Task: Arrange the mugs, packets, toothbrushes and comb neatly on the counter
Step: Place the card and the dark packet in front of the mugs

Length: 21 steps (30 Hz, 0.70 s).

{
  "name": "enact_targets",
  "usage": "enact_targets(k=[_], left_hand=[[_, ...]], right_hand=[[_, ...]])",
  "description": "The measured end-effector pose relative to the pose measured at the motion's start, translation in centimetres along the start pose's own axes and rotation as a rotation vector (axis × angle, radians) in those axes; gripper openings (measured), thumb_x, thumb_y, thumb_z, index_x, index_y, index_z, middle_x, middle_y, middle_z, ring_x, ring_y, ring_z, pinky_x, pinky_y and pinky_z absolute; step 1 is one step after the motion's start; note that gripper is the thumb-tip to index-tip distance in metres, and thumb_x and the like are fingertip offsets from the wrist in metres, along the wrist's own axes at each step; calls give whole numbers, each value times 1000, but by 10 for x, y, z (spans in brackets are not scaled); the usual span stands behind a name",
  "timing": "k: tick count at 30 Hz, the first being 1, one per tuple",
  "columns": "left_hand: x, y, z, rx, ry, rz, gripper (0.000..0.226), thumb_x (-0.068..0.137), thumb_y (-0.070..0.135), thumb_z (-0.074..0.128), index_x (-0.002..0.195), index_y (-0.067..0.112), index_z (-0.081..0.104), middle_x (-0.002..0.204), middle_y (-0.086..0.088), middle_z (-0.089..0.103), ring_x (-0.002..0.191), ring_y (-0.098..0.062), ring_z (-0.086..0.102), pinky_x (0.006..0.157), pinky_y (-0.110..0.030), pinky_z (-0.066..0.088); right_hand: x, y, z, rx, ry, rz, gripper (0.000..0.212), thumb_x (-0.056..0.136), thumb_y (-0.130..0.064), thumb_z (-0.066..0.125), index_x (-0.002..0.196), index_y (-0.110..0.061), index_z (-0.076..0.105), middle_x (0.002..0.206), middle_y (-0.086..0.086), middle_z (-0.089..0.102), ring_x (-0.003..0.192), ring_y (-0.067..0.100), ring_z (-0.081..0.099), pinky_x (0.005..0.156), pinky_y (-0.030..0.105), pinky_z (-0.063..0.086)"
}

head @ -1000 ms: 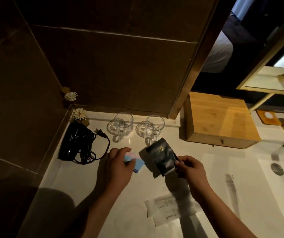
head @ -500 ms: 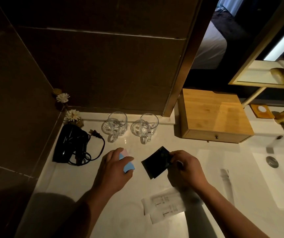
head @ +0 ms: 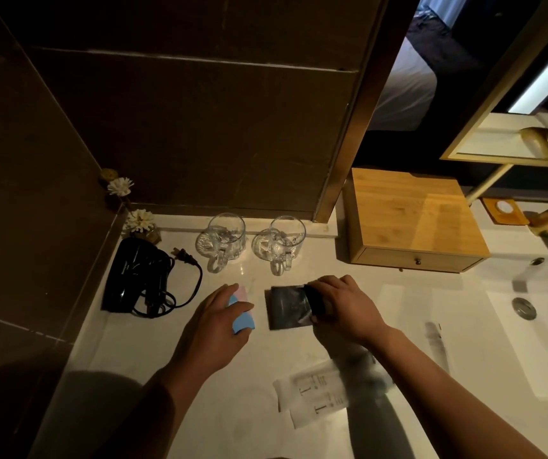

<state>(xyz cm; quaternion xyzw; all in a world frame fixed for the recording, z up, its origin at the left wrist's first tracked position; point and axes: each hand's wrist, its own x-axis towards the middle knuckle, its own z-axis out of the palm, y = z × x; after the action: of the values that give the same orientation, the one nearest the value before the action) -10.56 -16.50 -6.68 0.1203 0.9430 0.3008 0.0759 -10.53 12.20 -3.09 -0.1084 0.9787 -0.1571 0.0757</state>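
A: Diff against the earlier frames?

B: The dark packet (head: 287, 307) is down. A second ago the right hand (head: 342, 306) held it up, tilted, above the counter (head: 133, 352). Half a second ago it was lower but still off flat. Now it lies flat on the counter in front of the right-hand mug (head: 281, 243).

A: Right hand state?

B: Palm down over the packet's right edge, fingers curled onto it. It looks like it is pressing or pinching that edge; I cannot tell which, the thumb is hidden.

A: Left?

B: The left hand (head: 213, 323) barely moved. It is flat, fingers together, lying on the blue packet (head: 241, 318). A pink packet (head: 243, 290) pokes out just past the fingertips. Both are on the counter, just left of the dark packet, not touching it.

A: Mugs?

B: Two glass mugs, left one (head: 223, 238), unchanged, side by side at the back wall, handles toward the camera.

A: The rest?

B: White sachets (head: 312, 395) are near the front edge under the right forearm, same spot. A dark flat strip (head: 435, 339) sits well right of the hands; too blurred to say comb or toothbrush. Hair dryer (head: 137, 276) at left with its cord coiled, wooden drawer box (head: 411, 213) at the back right. View shifted slightly, nothing else moved.
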Motion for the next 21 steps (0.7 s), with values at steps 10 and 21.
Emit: enact_targets(k=[10,21], left_hand=[[-11,-9,0,101,148,36,46,73,35,85,116,30,68,140,-4,53,128,-30,47,88,-47,58],[-8,-11,-5,272,125,38,39,76,19,84,112,28,73,130,-10,62,113,-33,61,81,-49,60]], right_hand=[[-14,-16,15,170,80,196,58,84,-52,66,135,-29,49,117,-1,57,103,18,52,79,28,50],[-17,-48,30,15,61,192,56,84,-61,59,130,-31,51,106,0,61,91,18,55,69,27,51]])
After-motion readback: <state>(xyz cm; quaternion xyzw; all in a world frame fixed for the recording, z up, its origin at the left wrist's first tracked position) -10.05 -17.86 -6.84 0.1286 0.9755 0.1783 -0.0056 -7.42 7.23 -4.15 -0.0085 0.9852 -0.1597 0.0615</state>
